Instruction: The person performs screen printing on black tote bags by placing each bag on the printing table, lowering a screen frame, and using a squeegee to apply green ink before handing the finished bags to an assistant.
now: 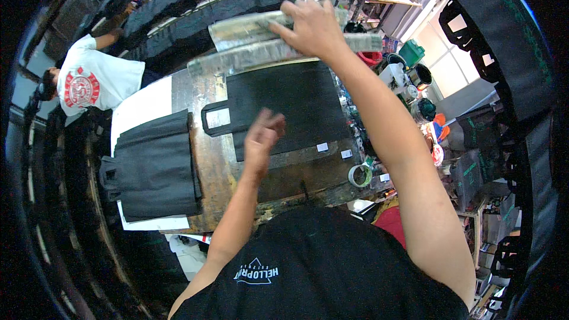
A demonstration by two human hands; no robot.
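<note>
A black tote bag lies flat on the worn table, its handle loop pointing left. Above it hovers my left hand, empty and a little blurred, with its fingers partly apart. At the far side of the bag, a screen printing frame with stained, pale bars is raised and tilted over the table. My right hand reaches across and grips this frame, fingers over its bar; part of the grip is hidden. To the left, a stack of black tote bags rests on a white board.
Small white labels and a roll of tape lie near the table's right edge. Beyond are paint pots and a green jug. A person in a white shirt stands at the left, among racks of hanging black bags.
</note>
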